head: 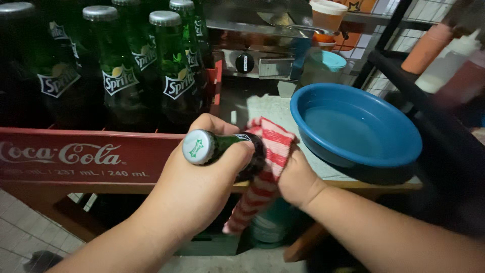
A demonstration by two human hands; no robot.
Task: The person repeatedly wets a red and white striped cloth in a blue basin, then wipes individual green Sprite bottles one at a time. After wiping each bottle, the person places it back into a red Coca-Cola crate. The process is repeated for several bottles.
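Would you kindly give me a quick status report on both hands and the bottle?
Left hand gripping green bottle by the neck, cap toward camera. Right hand pressing striped cloth around bottle body. Blue basin right, red crate left; nothing blocking.

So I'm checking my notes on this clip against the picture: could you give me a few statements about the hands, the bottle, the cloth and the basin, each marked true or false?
1. The left hand grips a green glass bottle near its capped neck. True.
2. The right hand presses a red and white striped cloth against the bottle. True.
3. The held bottle has no cap. False: a silver cap is on it.
4. The blue basin is stacked inside the red crate. False: it sits on the counter to the right of the crate.
5. More green bottles stand upright in the crate. True.
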